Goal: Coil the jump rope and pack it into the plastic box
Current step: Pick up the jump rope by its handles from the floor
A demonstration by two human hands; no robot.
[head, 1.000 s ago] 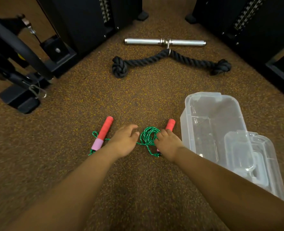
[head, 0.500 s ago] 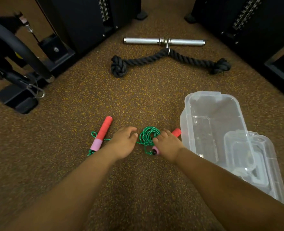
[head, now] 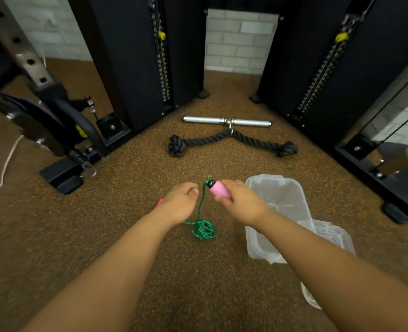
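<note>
My right hand (head: 241, 202) grips the pink end of one jump rope handle (head: 219, 189) and holds it up off the floor. The green cord (head: 200, 207) hangs from that handle to a tangled bundle (head: 202, 230) below. My left hand (head: 181, 203) is curled, and its fingertips pinch the cord just under the handle. A red tip of the other handle (head: 159, 202) shows at the left edge of that hand; the rest of it is hidden. The clear plastic box (head: 270, 180) stands open on the floor right of my right hand, with its lid (head: 328, 233) lying against its near end.
A black knotted rope attachment (head: 231, 140) and a chrome bar (head: 227, 121) lie on the speckled floor ahead. Black weight-stack towers (head: 136, 56) stand left and right. A machine base (head: 64, 173) with a clip sits at the left.
My right hand has lifted the handle from the floor and the cord now hangs from it. My left hand rose too. The view has tilted up toward the wall.
</note>
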